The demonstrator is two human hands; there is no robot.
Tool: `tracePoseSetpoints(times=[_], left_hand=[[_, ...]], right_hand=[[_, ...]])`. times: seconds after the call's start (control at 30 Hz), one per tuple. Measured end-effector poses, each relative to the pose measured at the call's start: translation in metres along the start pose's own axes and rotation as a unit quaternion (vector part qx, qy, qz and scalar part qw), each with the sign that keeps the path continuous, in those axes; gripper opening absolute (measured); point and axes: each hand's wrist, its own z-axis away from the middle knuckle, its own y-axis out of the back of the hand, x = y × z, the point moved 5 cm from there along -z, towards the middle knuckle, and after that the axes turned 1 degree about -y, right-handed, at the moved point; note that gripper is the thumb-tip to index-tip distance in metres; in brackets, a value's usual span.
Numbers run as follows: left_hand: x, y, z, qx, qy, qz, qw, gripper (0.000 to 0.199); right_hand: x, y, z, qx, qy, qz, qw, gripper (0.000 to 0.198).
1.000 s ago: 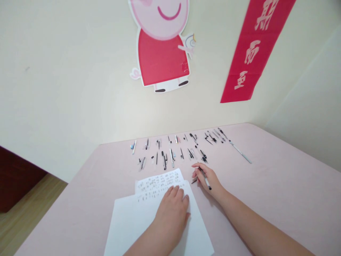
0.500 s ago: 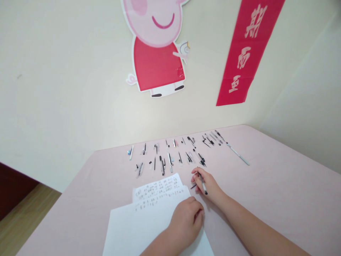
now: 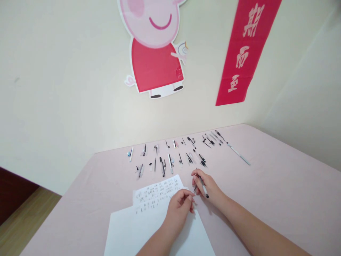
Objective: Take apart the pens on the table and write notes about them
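My right hand [image 3: 210, 186] is closed around a slim dark-and-clear pen [image 3: 204, 187], its black end pointing back toward me. Below those fingers a thin dark piece [image 3: 195, 188] shows, mostly hidden. Close by on the left, my left hand [image 3: 179, 208] hovers over the paper with thumb and fingertips pinched together. Whatever it may hold is too small to make out. Beneath it lies a white sheet [image 3: 138, 231], overlapping a smaller sheet [image 3: 160, 185] covered in handwriting.
Two rows of pens taken apart, with caps and refills [image 3: 163, 166], lie along the back of the pink table [image 3: 279, 185]. A long pale stick-like piece [image 3: 239, 154] rests at the right. Behind stands a wall with a pig cutout [image 3: 157, 64] and a red banner [image 3: 242, 67].
My left hand has moved forward over the paper toward the right hand, and its fingers now pinch. My right hand keeps the pen, turned only slightly.
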Motion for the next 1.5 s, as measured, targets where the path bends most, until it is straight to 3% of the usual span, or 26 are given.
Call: tracePoseSetpoints(times=[0.13,0.23,0.4,0.5,0.67,0.9,1.07,1.2,1.33,1.5], left_hand=[[0.0,0.002,0.002,0.036,0.029,0.099,0.994,0.023],[0.002,0.004,0.004,0.06,0.027,0.111,0.992,0.022],[0.01,-0.002,0.006,0.006,-0.003,0.112,0.994,0.041],[0.012,-0.003,0.006,0.0,-0.016,0.105,0.994,0.04],[0.015,0.006,0.005,0.051,-0.025,0.118,0.991,0.03],[0.009,0.0,0.002,-0.009,-0.01,0.151,0.988,0.031],[0.007,0.001,0.001,0.001,-0.021,0.142,0.99,0.024],[0.011,0.007,0.001,0.032,-0.024,0.14,0.989,0.024],[0.009,0.018,-0.002,0.09,-0.02,0.124,0.988,0.026],[0.004,0.026,-0.003,0.128,-0.025,0.11,0.985,0.025]], right_hand=[[-0.023,-0.001,0.006,-0.011,-0.003,-0.117,0.993,0.028],[-0.032,-0.004,0.009,-0.034,-0.039,-0.249,0.967,0.025],[-0.038,-0.014,0.013,-0.099,-0.078,-0.353,0.927,0.021],[-0.041,-0.02,0.016,-0.133,-0.095,-0.374,0.913,0.021],[-0.044,-0.02,0.018,-0.138,-0.102,-0.375,0.911,0.023],[-0.044,-0.022,0.019,-0.166,-0.103,-0.41,0.891,0.025],[-0.041,-0.026,0.02,-0.193,-0.076,-0.43,0.879,0.022],[-0.036,-0.023,0.016,-0.161,-0.082,-0.415,0.892,0.028],[-0.029,-0.01,0.008,-0.058,-0.076,-0.37,0.924,0.037],[-0.028,0.003,0.004,0.012,-0.074,-0.323,0.943,0.03]])
